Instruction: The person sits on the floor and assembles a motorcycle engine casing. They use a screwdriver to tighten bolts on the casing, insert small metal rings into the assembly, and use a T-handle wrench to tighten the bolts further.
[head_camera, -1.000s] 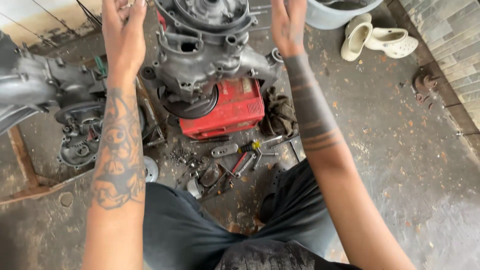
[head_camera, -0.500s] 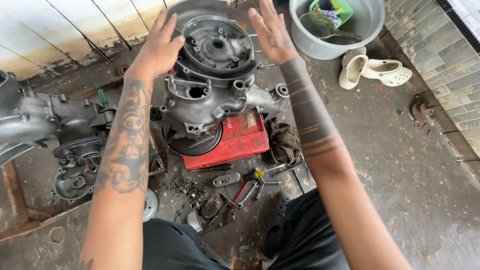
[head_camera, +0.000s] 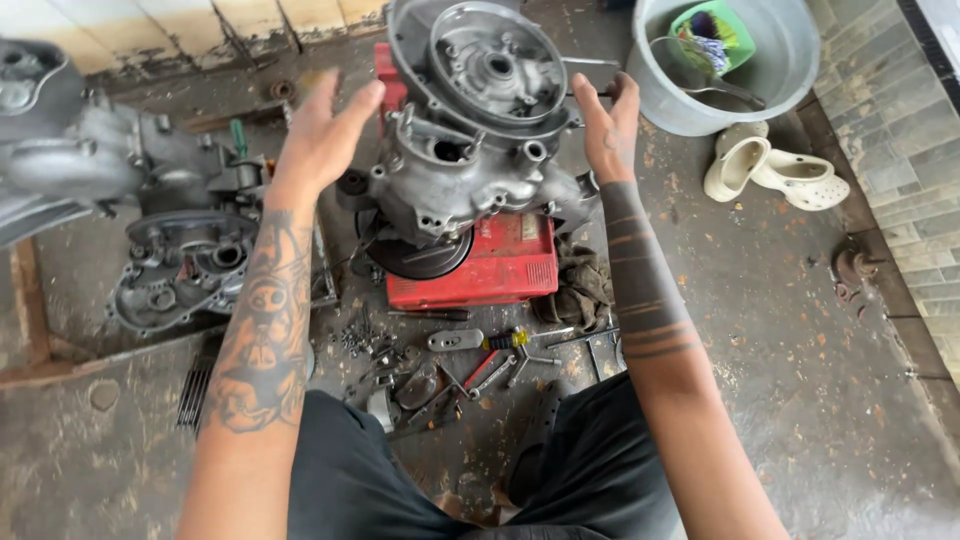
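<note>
left hand (head_camera: 325, 135): hovering open, fingers spread and apart, palm facing right toward the engine case; holding nothing, just beside the case, not clearly touching it.
right hand (head_camera: 608, 125): also open, fingers up and loosely apart, palm facing left; sitting at the case's right edge, contact unclear from this angle, possibly brushing a stud.
engine case (head_camera: 470, 130): grey metal, sitting between the two hands, round opening facing the camera, tilted a bit; resting on the red box.
red box (head_camera: 500, 265): lying under the case, below both hands, on the concrete floor.
loose tools and bolts (head_camera: 450, 355): scattered nearer the person than the box, between the forearms; a yellow-handled screwdriver (head_camera: 510, 339) is lying among them.
rag (head_camera: 580, 285): dark, bunched just beside the box, under the right wrist.
second case half (head_camera: 185, 270): lying flat, out past the left forearm.
bucket (head_camera: 790, 80): grey, standing beyond the right hand, well apart.
pale clogs (head_camera: 775, 170): lying right of the right hand, near the bucket.
</note>
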